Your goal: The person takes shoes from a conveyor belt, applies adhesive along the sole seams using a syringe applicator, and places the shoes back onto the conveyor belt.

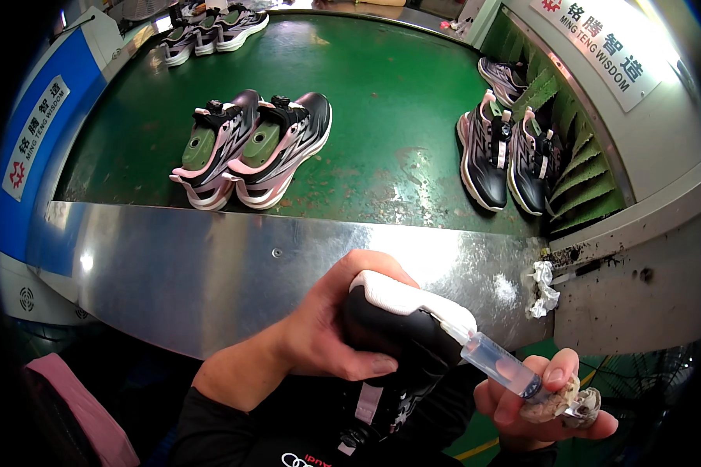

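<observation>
My left hand is wrapped round the toe end of a black sneaker with a white sole and pink trim, held tilted in front of my chest. In my right hand is a clear plastic syringe. Its white tip points left and meets the shoe at the line between the sole and the black upper. A crumpled, pale wad, perhaps tissue or tape, sits at the syringe's back end among my fingers. The amount of liquid inside the barrel cannot be made out.
Ahead, past a metal ledge, lies a green conveyor belt. On it stand a black-and-pink pair of sneakers, another pair by the green strip curtain, and more shoes at far left. Crumpled white tissue hangs at the ledge's right end.
</observation>
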### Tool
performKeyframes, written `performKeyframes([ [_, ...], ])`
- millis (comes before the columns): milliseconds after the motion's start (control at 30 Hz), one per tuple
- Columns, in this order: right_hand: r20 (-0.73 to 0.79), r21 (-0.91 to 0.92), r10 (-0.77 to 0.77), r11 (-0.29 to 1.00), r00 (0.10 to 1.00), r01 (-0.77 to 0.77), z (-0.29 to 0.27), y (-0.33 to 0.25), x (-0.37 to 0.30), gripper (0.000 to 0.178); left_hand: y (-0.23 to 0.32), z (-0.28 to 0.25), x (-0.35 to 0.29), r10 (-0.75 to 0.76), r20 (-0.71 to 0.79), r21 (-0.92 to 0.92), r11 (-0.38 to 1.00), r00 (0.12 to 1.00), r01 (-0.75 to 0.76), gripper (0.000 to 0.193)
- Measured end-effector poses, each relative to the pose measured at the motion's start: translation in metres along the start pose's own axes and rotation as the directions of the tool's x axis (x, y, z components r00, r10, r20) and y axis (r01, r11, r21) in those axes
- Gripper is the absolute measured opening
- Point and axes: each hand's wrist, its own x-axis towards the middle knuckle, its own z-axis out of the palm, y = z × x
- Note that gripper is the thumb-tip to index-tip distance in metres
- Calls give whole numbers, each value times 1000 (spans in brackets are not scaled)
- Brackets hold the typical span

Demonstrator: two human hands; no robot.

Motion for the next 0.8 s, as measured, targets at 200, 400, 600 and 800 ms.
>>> performKeyframes([
  [200, -59, 22, -17, 1000, 998, 18, -2, 5, -3, 66, 2, 2, 4, -12, -61, -11, 1000, 998, 11, 70],
  [400, -87, -24, 1, 1000, 996, -3, -16, 7, -11, 67, -10, -7, 3, -58, -119, -80, 996, 991, 49, 72],
  [600, -110, 36, -91, 995, 990, 95, -31, 31, -23, 82, -7, -12, 5, -179, -242, -198, 971, 954, 132, 77],
  [800, -68, 118, -125, 984, 990, 133, -50, 53, -35, 88, -8, -14, 7, -285, -321, -288, 938, 903, 193, 75],
])
